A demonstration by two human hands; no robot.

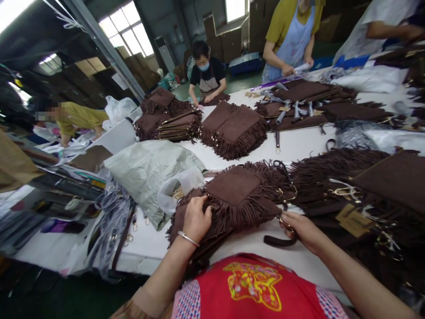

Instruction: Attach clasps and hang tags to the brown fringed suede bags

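Observation:
A dark brown fringed bag [234, 184] lies in front of me, on top of other brown bags stacked on the white table. At its left edge, my left hand [198, 218] is closed, with thumb and fingers gripping the bag near a small metal fitting. My right hand [303, 229] is closed at the bag's right corner, pinching the metal clasp of a short brown wrist strap [279, 241]. The strap's loop hangs to the left, under the fingers. Whether the clasp is hooked to the bag is hidden by my fingers.
A grey-green plastic bag [151, 170] and a small clear bag [181, 188] with metal parts lie left. Fringed bags with tags [357, 219] are heaped right. More stacked bags [232, 126] lie across the white table [285, 148]. A co-worker [207, 75] works opposite.

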